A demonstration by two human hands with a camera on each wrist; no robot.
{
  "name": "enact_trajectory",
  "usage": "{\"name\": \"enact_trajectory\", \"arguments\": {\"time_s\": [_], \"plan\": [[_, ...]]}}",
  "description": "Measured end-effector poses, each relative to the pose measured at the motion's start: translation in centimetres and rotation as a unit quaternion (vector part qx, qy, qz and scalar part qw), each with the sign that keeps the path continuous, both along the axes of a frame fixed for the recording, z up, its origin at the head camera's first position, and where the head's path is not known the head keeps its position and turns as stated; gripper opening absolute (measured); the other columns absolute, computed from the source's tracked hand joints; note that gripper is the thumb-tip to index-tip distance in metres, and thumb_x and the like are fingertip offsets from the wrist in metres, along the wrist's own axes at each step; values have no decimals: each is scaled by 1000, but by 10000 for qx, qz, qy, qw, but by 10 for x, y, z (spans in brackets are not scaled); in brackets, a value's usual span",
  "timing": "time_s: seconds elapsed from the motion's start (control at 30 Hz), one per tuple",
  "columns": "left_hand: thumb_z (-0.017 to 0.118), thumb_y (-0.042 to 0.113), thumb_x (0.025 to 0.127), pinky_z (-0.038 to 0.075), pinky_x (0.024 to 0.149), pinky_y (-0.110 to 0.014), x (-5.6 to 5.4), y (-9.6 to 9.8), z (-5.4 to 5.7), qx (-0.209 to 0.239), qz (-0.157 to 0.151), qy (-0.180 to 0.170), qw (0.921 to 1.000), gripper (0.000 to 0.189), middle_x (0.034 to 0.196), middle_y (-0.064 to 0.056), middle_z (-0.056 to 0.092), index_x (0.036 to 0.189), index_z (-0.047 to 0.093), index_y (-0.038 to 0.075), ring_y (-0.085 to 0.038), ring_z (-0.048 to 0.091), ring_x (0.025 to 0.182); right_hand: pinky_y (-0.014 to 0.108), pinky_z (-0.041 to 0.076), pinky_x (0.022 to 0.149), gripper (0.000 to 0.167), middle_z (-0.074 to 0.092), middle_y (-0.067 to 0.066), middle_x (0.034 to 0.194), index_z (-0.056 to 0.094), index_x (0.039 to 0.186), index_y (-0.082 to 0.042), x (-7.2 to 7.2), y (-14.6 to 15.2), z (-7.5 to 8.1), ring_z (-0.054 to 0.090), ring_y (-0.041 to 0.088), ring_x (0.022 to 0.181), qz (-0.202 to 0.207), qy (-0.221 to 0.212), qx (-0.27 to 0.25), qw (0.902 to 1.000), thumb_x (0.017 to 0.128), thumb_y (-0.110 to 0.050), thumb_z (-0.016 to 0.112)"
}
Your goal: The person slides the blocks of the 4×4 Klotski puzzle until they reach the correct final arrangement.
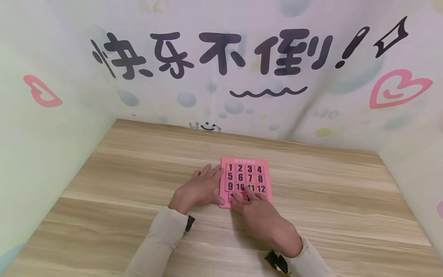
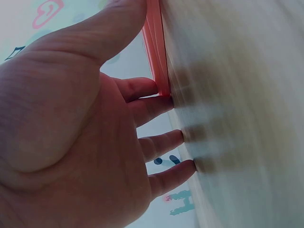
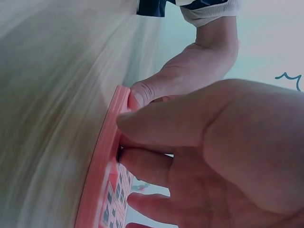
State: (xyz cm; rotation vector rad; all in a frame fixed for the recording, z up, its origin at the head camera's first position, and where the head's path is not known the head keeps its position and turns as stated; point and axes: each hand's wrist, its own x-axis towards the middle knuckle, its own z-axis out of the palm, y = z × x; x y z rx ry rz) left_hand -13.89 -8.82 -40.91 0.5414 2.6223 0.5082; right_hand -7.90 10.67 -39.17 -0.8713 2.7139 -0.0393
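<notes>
A pink number sliding puzzle [image 1: 225,159] lies flat on the table, its numbers facing up. Rows 1 to 12 read in order, with the 11 partly covered. The bottom-row tiles are largely hidden under my right hand [image 1: 261,217], whose fingertips touch the tiles near the lower edge. My left hand [image 1: 202,186] steadies the puzzle along its left side. Its thumb [image 3: 137,97] presses the near left corner. In the left wrist view, the other fingers [image 2: 156,111] stretch out straight, tips down at the table and the nearest ones at the puzzle's edge.
The wood-grain table [image 1: 138,154] spreads around the puzzle on all sides. A white printed cloth wall [image 1: 214,107] with black characters stands along the back, and pale walls close both sides. Light sleeves [image 1: 155,234] and dark wrist straps sit behind the hands.
</notes>
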Motion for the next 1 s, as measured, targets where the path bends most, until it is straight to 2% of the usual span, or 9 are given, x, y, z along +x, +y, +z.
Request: {"name": "enact_trajectory", "arguments": {"time_s": [0.17, 0.53, 0.77, 1.0], "plan": [[76, 42, 85, 14, 122, -57, -1, 0, 0, -23, 3, -19, 10000, 98, 166, -9, 17, 158, 22, 7, -36, 7, 153, 59, 36, 112, 43, 47, 1, 151, 54, 144, -15, 0, -1, -2, 29, 38, 147, 46, 47, 47, 10000, 101, -15, 49], [78, 43, 82, 12, 123, -57, -3, 1, -2, 35, 78, -123, 9999, 102, 167, -7, 15, 159, 20, 9, -36, 4, 154, 61, 34, 112, 45, 46, 3, 152, 53, 145, -13, 1, -5, -7, 31, 37, 147, 110, 50, -296, 9995, 100, -15, 50], [76, 44, 84, 12, 122, -59, -1, -1, -2, 31, 35, -86, 10000, 101, 166, -9, 15, 158, 20, 7, -37, 5, 153, 61, 32, 114, 45, 47, 2, 152, 53, 144, -13, 1, -4, -4, 27, 37, 148, 148, -38, -364, 9992, 99, -15, 51], [76, 44, 84, 12, 122, -58, -1, -1, 0, 47, 9, -86, 10000, 100, 166, -9, 15, 158, 20, 7, -37, 5, 153, 61, 30, 115, 43, 48, -1, 151, 55, 143, -16, -4, 4, -1, 29, 38, 147, 227, 133, -423, 9988, 101, -21, 53]]}}
